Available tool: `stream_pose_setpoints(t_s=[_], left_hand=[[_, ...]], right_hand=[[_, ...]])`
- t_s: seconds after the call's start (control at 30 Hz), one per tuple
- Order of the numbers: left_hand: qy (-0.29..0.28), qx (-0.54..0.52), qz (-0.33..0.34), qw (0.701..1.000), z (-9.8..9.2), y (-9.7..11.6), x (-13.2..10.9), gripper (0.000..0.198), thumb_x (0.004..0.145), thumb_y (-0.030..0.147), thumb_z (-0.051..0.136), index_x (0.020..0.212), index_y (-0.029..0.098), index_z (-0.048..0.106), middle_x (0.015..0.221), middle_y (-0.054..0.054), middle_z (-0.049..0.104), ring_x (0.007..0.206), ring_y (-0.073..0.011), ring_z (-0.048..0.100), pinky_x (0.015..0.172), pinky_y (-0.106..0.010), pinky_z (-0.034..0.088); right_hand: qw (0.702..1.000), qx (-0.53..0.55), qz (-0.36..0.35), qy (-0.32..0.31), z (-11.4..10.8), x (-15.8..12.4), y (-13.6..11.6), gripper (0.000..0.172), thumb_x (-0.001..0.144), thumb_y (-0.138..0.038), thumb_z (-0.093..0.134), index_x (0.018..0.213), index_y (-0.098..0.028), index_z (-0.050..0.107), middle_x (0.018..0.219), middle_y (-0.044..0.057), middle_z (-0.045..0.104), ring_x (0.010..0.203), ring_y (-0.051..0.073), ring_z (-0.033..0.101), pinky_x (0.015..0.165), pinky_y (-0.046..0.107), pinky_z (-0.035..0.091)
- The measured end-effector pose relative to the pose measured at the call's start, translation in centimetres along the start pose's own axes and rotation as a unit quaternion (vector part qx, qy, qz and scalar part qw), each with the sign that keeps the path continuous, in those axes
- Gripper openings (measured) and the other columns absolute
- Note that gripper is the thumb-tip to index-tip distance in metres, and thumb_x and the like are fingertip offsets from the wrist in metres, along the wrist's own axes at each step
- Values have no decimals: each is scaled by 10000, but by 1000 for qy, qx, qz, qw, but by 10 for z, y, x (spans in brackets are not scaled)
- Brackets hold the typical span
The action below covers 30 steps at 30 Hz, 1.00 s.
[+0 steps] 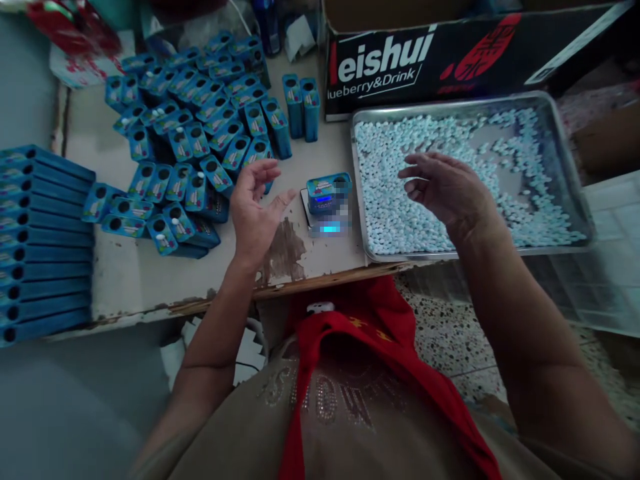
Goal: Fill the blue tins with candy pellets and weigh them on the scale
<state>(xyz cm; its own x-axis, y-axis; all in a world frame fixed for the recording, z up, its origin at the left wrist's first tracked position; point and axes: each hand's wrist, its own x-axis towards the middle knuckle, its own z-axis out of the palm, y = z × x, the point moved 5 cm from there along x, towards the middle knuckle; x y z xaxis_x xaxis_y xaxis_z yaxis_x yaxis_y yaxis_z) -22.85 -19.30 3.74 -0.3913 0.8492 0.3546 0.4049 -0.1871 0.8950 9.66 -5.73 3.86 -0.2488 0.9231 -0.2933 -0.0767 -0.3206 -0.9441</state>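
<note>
Blue box is standing on a scale; the left hand is hovering beside it, empty, loosely spread; the right hand is hanging bent over a tray, grasp unclear.

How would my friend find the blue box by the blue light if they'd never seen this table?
Find the big metal tray of small pale pieces. Just left of it is the blue box, beside a glowing blue light. It stands apart, while the other blue boxes sit next to one another.
</note>
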Motion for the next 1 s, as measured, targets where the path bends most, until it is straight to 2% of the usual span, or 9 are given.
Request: stream_pose_setpoints(t_s=[0.17, 0.3, 0.4, 0.57, 0.7, 0.77, 0.83, 0.9, 1.0], left_hand=[[12, 25, 30, 999, -5, 3, -1, 599, 892, 496, 946, 1370, 310, 637, 1382, -61, 727, 1336, -271, 709, 1234, -515, 556], [14, 40, 22, 999, 1, -4, -3, 708, 837, 506, 996, 1390, 333, 589, 1440, -75, 688, 1422, -317, 660, 1283, -539, 515], [1, 44, 20, 999, 14, -15, -8, 777, 816, 518, 1010, 1409, 313, 552, 1444, -94, 682, 1435, -337, 655, 1279, -555, 511], [-20, 44, 8, 999, 42, -43, -16, 823, 765, 486, 1047, 1402, 292, 563, 1429, -107, 704, 1405, -337, 679, 1231, -518, 540], [-56, 40, -3, 998, 66, -57, -11, 636, 849, 409, 991, 1356, 264, 636, 1327, -84, 746, 1281, -296, 734, 1145, -445, 588], [-89, 49, 21, 995, 78, -49, -3, 491, 921, 364, 922, 1326, 245, 672, 1257, -71, 761, 1192, -272, 752, 1087, -408, 608], [-132, 86, 82, 984, 91, -28, 6, 383, 967, 320, 864, 1305, 242, 701, 1248, -74, 765, 1186, -274, 739, 1093, -415, 603], [-175, 145, 163, 960, 106, 3, 14, 278, 1017, 277, 789, 1288, 260, 730, 1267, -78, 763, 1247, -289, 711, 1176, -471, 558], [-218, 214, 268, 914, 132, 44, 18, 197, 1097, 239, 650, 1248, 307, 758, 1247, -58, 763, 1315, -287, 674, 1299, -565, 440]], right_hand=[[1000, 19, 2, 23, 4, 4, -6, 129, 1022, -242, 841, 969, -184, 738, 875, 45, 755, 622, 83, 640, 542, 158, 511], [997, 48, 31, 49, 5, 7, -2, 115, 1057, -146, 725, 946, -176, 735, 816, 40, 733, 612, 77, 629, 540, 150, 486], [995, 60, 59, 51, 8, 8, 2, 129, 1063, -119, 689, 951, -171, 728, 795, 39, 720, 597, 74, 611, 540, 157, 463], [994, 76, 70, 48, 9, 4, 2, 256, 1112, -71, 553, 949, -156, 732, 784, 52, 723, 586, 78, 613, 531, 160, 469], [993, 90, 77, 15, 10, 3, 14, 198, 1124, -162, 620, 960, -172, 730, 814, 50, 736, 616, 87, 643, 564, 162, 522], [992, 94, 87, -20, 14, 3, 26, 163, 1107, -314, 721, 985, -205, 727, 860, 47, 754, 694, 122, 694, 622, 198, 592], [987, 110, 107, -41, 17, 1, 40, 251, 1092, -455, 746, 1001, -222, 722, 912, 61, 772, 794, 173, 743, 689, 259, 651], [980, 145, 127, -45, 20, -1, 50, 306, 1110, -519, 691, 1018, -228, 719, 947, 72, 779, 869, 208, 764, 748, 313, 679], [963, 222, 145, -40, 24, -2, 60, 317, 1136, -532, 623, 1005, -251, 687, 921, 44, 757, 872, 214, 748, 799, 359, 683]])
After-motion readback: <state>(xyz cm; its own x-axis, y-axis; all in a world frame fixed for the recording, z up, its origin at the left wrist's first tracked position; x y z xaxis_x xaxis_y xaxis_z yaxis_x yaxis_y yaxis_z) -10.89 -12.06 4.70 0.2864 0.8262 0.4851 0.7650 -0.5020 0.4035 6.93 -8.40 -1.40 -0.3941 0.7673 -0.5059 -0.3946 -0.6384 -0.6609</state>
